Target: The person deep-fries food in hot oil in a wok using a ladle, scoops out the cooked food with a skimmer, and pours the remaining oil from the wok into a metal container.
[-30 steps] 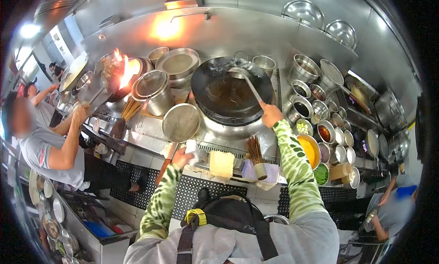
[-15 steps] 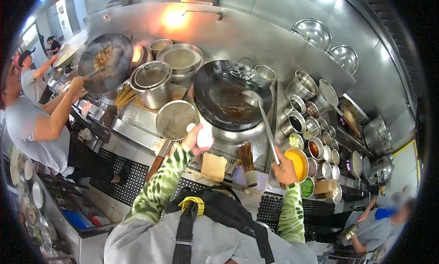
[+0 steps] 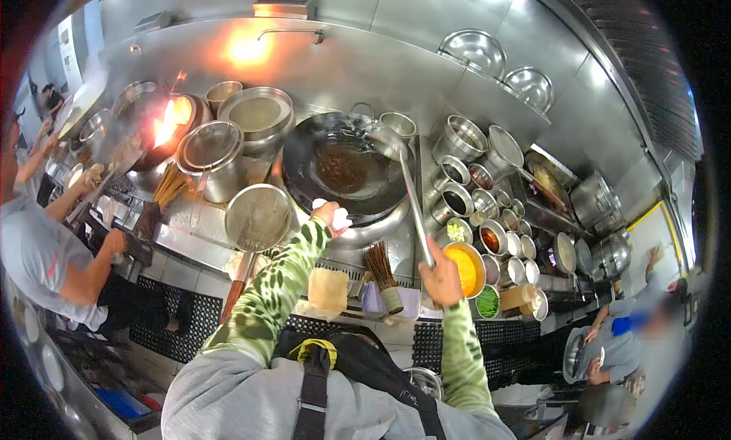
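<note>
My left hand (image 3: 326, 213) is closed around a folded white cloth (image 3: 341, 220) at the near-left rim of a large black wok (image 3: 308, 154). A shallow pool of dark brown liquid (image 3: 341, 170) lies in the wok's bottom. In my right hand (image 3: 442, 276) is the handle of a long metal ladle (image 3: 412, 200). The ladle's bowl is over the wok's upper right side. A round mesh strainer (image 3: 259, 217) with a wooden handle rests left of my left hand. Close to my right hand stands a bowl of yellow liquid (image 3: 466, 266).
Several seasoning pots, including a dark sauce pot (image 3: 454, 202) and chopped greens (image 3: 488, 302), stand at right. Lidded pots (image 3: 256, 117) are behind left. A bamboo brush (image 3: 383, 276) lies in front. Flames (image 3: 169, 124) burn at a co-worker's station; another person (image 3: 609, 348) is at lower right.
My left hand with the cloth has come to the wok's near rim. The ladle's bowl has moved up the wok's right side. The co-worker's wok has left its burner, showing flames.
</note>
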Tool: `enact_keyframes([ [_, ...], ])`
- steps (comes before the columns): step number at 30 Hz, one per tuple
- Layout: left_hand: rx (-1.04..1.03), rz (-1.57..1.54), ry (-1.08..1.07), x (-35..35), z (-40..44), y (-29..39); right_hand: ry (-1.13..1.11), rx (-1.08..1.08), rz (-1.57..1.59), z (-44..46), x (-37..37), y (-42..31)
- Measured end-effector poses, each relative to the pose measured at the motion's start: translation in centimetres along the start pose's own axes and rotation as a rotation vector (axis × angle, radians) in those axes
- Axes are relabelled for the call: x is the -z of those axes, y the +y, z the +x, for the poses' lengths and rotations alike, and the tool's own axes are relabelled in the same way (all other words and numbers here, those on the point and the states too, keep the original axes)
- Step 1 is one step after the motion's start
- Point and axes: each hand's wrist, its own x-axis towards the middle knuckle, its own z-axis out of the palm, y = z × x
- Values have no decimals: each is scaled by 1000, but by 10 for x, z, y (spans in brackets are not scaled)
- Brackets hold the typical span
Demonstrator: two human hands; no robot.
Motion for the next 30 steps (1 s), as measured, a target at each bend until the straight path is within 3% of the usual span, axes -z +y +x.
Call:
enact_keyframes([
  [2,-10,-48,33,-4,-8,-4,21,56,-65,51,-7,5],
  [3,-18,-73,73,-11,-25,-3,95,188,-89,80,-13,8],
  [5,-52,-23,78,-10,-46,-8,-15,33,-165,135,-12,-7],
  [6,-61,-47,73,-7,-46,-12,96,218,-226,164,-25,10],
  [11,-86,-135,64,1,-83,-19,-126,106,-460,251,-26,-18],
  [15,-96,-140,46,13,-100,-12,-345,157,-555,268,-6,-32],
  [17,-87,-151,28,16,-112,-7,-419,27,-420,269,7,-46],
  [18,-96,-162,-11,22,-112,-7,-520,-221,-261,271,15,-59],
  [21,-99,-211,-6,32,-125,0,-569,-289,-210,278,29,-86],
  [30,-165,-296,-146,51,-148,46,-530,-138,-307,300,59,-154],
])
